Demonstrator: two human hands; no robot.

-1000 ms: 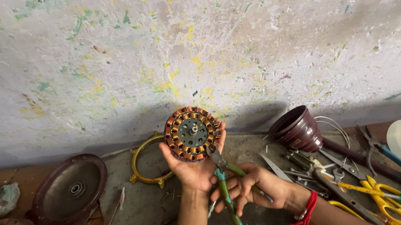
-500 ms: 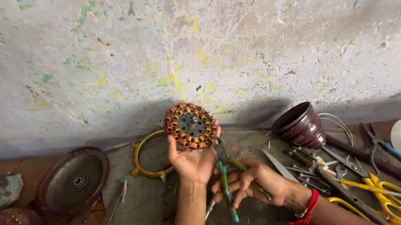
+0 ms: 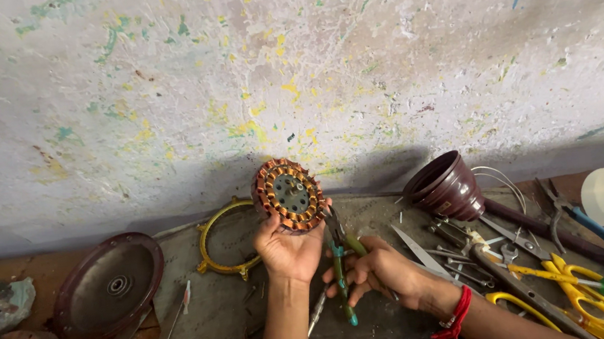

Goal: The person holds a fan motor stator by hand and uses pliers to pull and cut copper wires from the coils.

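Head view: a copper-wound stator [image 3: 289, 194] is held upright in the left hand [image 3: 290, 248], fingers closed around its lower rim, its face turned toward the camera. Just right of that hand, green-handled pliers [image 3: 340, 263] are gripped by the right hand [image 3: 378, 273] (jaws close to the stator's lower edge). A yellow ring [image 3: 213, 244] is seen left of the left hand, a dark round cover [image 3: 107, 285] beyond it. Right of the right hand, the bench is crowded by a maroon cup [image 3: 446, 185] and yellow scissors [image 3: 568, 294].

I count one copper-wound stator [image 3: 289, 194], one pair of green-handled pliers [image 3: 339, 264], one yellow ring [image 3: 212, 233], one maroon cup [image 3: 447, 188] and two round dark covers [image 3: 109, 284].
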